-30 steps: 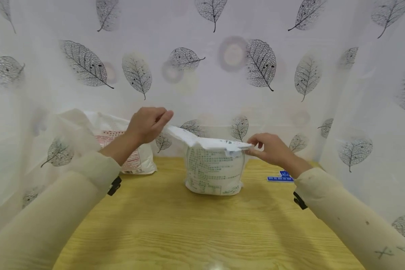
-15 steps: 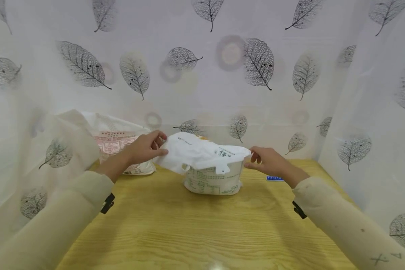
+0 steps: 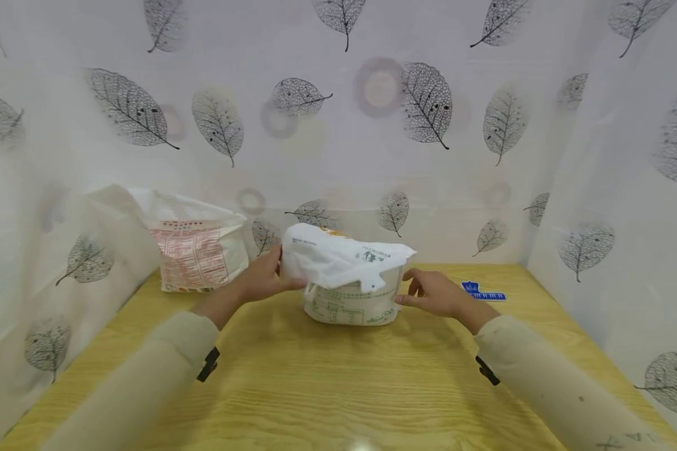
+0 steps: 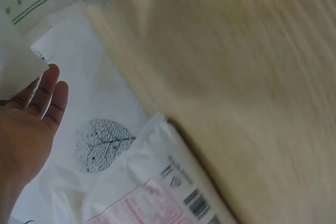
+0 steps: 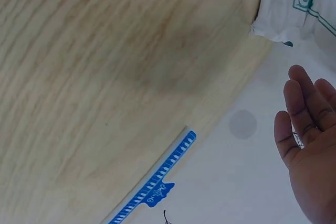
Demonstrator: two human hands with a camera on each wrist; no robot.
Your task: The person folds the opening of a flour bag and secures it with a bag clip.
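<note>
A white plastic bag with green print (image 3: 346,297) stands mid-table, its top (image 3: 338,254) folded over toward the front. My left hand (image 3: 262,275) is at the left end of the folded top, thumb in front and fingers behind. In the left wrist view the fingers (image 4: 48,98) are nearly straight, touching the flap (image 4: 20,66); the thumb is hidden. My right hand (image 3: 431,293) is beside the bag's right side, thumb and fingers loosely bent, fingertips right at its edge. In the right wrist view its fingers (image 5: 302,103) hold nothing.
A second white bag with red print (image 3: 197,250) stands back left, its loose top leaning left. A blue strip with a piano-key pattern and a tab (image 3: 488,295) lies back right on the wooden table (image 3: 338,382). A leaf-patterned curtain (image 3: 338,156) surrounds the table.
The bag's raised top has come down and folded forward, its left end drawn in. Both hands have moved lower, the left also rightward to the bag, and the right has let go of the top corner.
</note>
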